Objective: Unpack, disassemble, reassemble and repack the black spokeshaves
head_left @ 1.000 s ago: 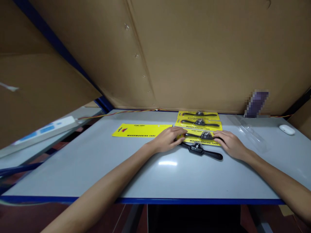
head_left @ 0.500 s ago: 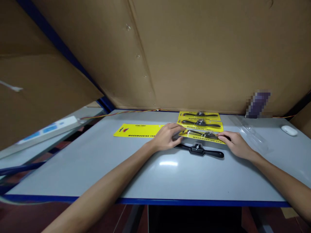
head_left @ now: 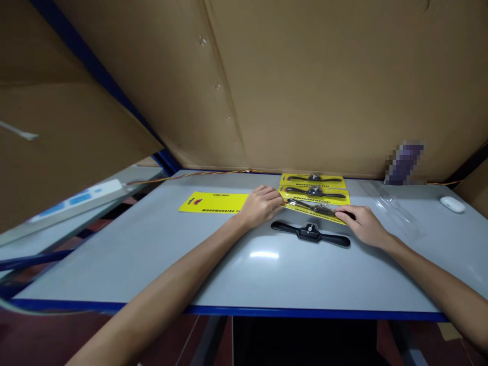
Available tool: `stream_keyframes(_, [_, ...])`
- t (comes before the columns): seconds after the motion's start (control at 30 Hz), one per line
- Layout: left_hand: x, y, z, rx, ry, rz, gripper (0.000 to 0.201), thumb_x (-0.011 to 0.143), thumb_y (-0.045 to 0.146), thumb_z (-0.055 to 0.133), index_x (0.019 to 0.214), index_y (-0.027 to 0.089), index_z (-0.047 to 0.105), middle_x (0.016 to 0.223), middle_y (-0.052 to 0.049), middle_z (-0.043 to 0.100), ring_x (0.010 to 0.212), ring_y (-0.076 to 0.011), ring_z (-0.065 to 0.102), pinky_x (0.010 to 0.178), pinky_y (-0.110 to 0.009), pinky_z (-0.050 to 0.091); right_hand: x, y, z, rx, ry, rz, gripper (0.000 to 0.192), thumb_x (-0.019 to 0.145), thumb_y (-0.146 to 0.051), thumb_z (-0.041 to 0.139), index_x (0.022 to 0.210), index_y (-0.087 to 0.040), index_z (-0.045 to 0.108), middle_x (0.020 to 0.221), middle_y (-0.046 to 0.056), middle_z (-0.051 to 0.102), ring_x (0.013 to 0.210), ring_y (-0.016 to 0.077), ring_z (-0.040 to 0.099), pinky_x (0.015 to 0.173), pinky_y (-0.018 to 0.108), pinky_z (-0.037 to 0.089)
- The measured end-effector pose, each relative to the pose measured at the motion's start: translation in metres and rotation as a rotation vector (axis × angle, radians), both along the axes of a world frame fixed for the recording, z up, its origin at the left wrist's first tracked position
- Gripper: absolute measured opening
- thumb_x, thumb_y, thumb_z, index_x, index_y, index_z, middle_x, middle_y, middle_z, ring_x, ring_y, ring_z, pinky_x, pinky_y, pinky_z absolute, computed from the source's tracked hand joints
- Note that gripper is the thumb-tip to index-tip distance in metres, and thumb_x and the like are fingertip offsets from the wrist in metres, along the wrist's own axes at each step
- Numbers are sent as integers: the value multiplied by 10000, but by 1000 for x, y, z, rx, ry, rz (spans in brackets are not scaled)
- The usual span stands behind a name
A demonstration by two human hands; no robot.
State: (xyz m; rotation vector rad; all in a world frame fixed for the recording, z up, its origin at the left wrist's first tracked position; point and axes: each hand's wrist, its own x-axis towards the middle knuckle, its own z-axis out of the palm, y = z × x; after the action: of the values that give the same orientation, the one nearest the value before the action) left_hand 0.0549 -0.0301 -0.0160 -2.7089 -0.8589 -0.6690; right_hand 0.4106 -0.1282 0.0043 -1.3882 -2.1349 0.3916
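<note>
My left hand (head_left: 261,205) and my right hand (head_left: 362,223) grip the two ends of a yellow packaged spokeshave (head_left: 312,209), held slightly above the grey table (head_left: 152,254) and tilted. Just behind it lie two more packaged spokeshaves (head_left: 313,192) in a row. A loose black spokeshave (head_left: 310,234) lies on the table in front of my hands, between them. A bare yellow backing card (head_left: 213,203) lies flat to the left of my left hand.
Clear plastic blister shells (head_left: 392,211) lie to the right, with a white earbud case (head_left: 452,204) beyond them. Cardboard walls (head_left: 305,86) enclose the back and left. A wire (head_left: 198,175) runs along the table's back edge. A white power strip (head_left: 76,199) lies at the left.
Both hands lifted the nearest packaged spokeshave off the table and moved it back toward the other two. The loose black spokeshave stayed in place.
</note>
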Motion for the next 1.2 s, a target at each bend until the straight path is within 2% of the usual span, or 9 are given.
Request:
stream_keyframes(0.23, [-3, 5, -5, -40, 2, -10, 384, 1135, 331, 418, 1026, 224, 771, 1013, -109, 809, 937, -249, 705, 849, -394, 530, 5, 1, 1, -18, -100, 16, 351, 1039, -436, 647, 1279, -275, 845, 1283, 80, 844, 1138, 316, 817, 991, 492, 649])
stream_keyframes(0.43, [-11, 12, -4, -97, -74, 22, 352, 1113, 341, 460, 1122, 230, 794, 1012, -103, 812, 953, -230, 737, 861, -348, 588, 5, 4, 2, -41, -138, -17, 491, 926, -497, 784, 1353, -260, 833, 1312, 105, 830, 1212, 373, 792, 1058, 539, 635])
stream_keyframes(0.53, [-18, 17, -1, -79, -100, 76, 350, 1102, 361, 478, 1135, 224, 798, 1021, -103, 819, 934, -225, 752, 844, -331, 593, 4, 5, 3, -33, -116, -7, 476, 942, -499, 757, 1355, -274, 831, 1320, 100, 827, 1206, 363, 795, 1080, 553, 627])
stream_keyframes(0.67, [-33, 28, 3, -73, -161, 156, 277, 1053, 359, 550, 1040, 218, 788, 1003, -99, 824, 924, -236, 765, 863, -342, 600, 6, 7, 3, -17, -131, -14, 413, 987, -468, 701, 1333, -287, 836, 1332, 88, 822, 1221, 350, 791, 1082, 564, 629])
stream_keyframes(0.8, [-66, 41, 7, -44, -253, 272, 233, 1015, 376, 596, 982, 219, 765, 1010, -92, 829, 954, -259, 779, 897, -370, 613, 11, 9, 3, -5, -130, -24, 392, 973, -458, 714, 1290, -272, 850, 1312, 93, 830, 1219, 348, 793, 1075, 555, 633])
stream_keyframes(0.9, [-102, 46, 12, 3, -341, 374, 138, 965, 297, 632, 1001, 224, 743, 1109, -81, 839, 1048, -265, 779, 986, -388, 611, 14, 9, 0, 18, -125, -10, 384, 969, -465, 711, 1263, -265, 856, 1290, 89, 839, 1197, 348, 801, 1066, 550, 635])
stream_keyframes(1.0, [-135, 45, 18, 26, -407, 495, 150, 934, 184, 614, 1051, 182, 709, 1240, -71, 820, 1167, -261, 750, 1082, -414, 583, 15, 8, -3, 51, -128, 1, 393, 971, -472, 698, 1240, -234, 857, 1278, 103, 842, 1172, 353, 808, 1052, 550, 636])
stream_keyframes(1.07, [-150, 42, 21, 2, -425, 608, 189, 903, 126, 594, 1060, 147, 697, 1248, -71, 813, 1194, -263, 733, 1103, -419, 564, 15, 6, -4, 71, -126, 0, 393, 986, -472, 680, 1227, -218, 857, 1259, 116, 846, 1151, 353, 813, 1039, 541, 640])
stream_keyframes(1.2, [-160, 39, 20, -160, -349, 827, 354, 847, 35, 499, 1102, 139, 721, 1235, -39, 803, 1175, -213, 692, 1100, -331, 502, 18, 6, -7, 141, -84, -42, 381, 1009, -472, 652, 1215, -218, 848, 1220, 125, 853, 1098, 341, 823, 1011, 524, 649])
